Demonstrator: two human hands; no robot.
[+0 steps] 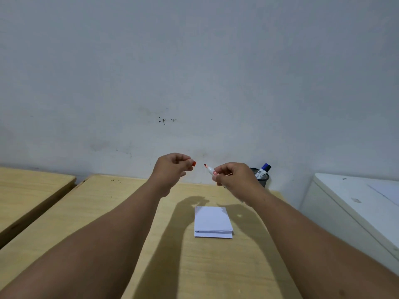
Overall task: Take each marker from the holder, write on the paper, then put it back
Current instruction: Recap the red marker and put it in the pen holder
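Note:
My right hand (234, 176) grips a red marker (209, 169) with a white barrel, its bare tip pointing left. My left hand (172, 169) pinches the marker's red cap (194, 163), a short gap away from the tip. Both hands are raised above the wooden table (121, 212). Below them lies a folded white paper (212, 221), flat on the table. A black mesh holder (262, 178) stands at the table's far right by the wall, partly hidden behind my right hand. A blue-capped and a black-capped marker (265, 168) stick out of it.
A second wooden table (32, 190) stands to the left across a narrow gap. A white cabinet (356, 203) sits close on the right with a sheet on top. A grey wall runs right behind the tables.

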